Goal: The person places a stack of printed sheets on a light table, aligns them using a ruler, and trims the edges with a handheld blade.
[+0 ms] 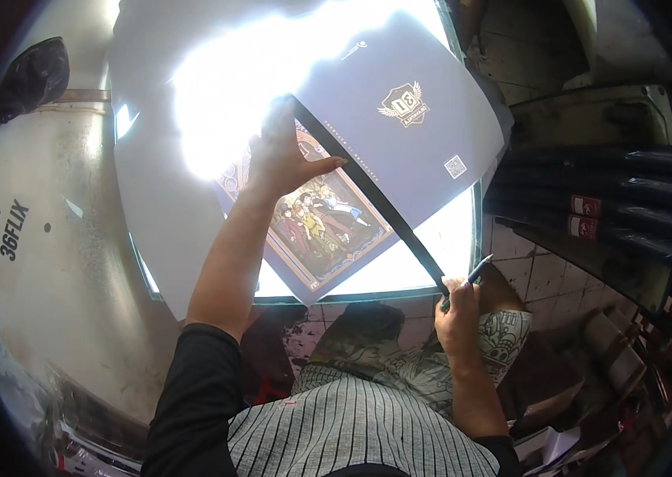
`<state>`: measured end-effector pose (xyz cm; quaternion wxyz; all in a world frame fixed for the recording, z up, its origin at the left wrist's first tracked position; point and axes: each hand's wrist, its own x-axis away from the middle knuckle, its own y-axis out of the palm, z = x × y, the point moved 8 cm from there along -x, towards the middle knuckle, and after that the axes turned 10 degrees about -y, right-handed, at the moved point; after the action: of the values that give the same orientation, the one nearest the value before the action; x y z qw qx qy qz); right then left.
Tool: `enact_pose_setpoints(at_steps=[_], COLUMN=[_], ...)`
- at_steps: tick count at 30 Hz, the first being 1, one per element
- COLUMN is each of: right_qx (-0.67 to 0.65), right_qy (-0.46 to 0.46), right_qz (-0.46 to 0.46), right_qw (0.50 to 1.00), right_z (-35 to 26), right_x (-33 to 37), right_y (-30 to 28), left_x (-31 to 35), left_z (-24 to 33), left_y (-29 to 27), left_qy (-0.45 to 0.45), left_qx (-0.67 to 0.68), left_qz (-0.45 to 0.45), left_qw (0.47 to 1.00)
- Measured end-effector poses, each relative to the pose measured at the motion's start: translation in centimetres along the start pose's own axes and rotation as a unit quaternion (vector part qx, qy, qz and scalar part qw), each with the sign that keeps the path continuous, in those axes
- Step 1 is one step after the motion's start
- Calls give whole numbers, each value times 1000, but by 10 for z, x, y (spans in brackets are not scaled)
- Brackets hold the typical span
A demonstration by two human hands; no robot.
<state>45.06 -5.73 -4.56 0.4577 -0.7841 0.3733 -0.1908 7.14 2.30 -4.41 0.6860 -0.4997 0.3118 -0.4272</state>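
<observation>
A large printed sheet (419, 171), dark blue with a gold winged emblem and a picture panel of several cartoon figures, lies on a brightly lit glass-topped table (451, 242). Across it runs a long black straightedge (383, 205), slanting from upper left to lower right. My left hand (282, 159) rests flat over the picture half, thumb stretched onto the straightedge; glare partly hides its fingertips. At the straightedge's near end, my right hand (459, 318) is closed around a slim dark pen-like tool (480, 269), its pale tip pointing up and away.
White paper (153, 203) lies under and left of the printed sheet. Farther left is a pale metal surface (42, 286) with a black bag (38, 75) on it. Several dark blue rolls (630, 187) lie on a rack at right. Tiled floor (538, 266) shows below.
</observation>
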Motion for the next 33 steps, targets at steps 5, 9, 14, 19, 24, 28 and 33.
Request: enact_pose_setpoints(at_steps=[5,9,14,19,24,28,33], right_qx=[6,25,14,9,6,1,2], right_qy=[-23,-19,-9,-4,1,2,4], right_qz=[-6,-9,-21,-25,-23,-26,-27], right_qw=[1000,999,1000,1000,1000,1000,1000], right_z=[-10,0,-2,-3,-4,-5,-2], right_x=[-6,3,2,0,-2,-2,1], right_y=[-1,2,4,3,1,3,4], left_x=[1,4,6,4,3,4,4], left_z=[-13,-19,-21,-20,-18,-22,-19], left_y=[-5,20,18,17,19,20,19], left_qy=[5,-41,-39,-42,-38,-46,-44], left_qx=[18,-50,-71,-70,-77,-79,-88], left_qz=[-5,-54,-67,-75,-78,-90,-94], left_qw=[1000,996,994,994,993,992,991])
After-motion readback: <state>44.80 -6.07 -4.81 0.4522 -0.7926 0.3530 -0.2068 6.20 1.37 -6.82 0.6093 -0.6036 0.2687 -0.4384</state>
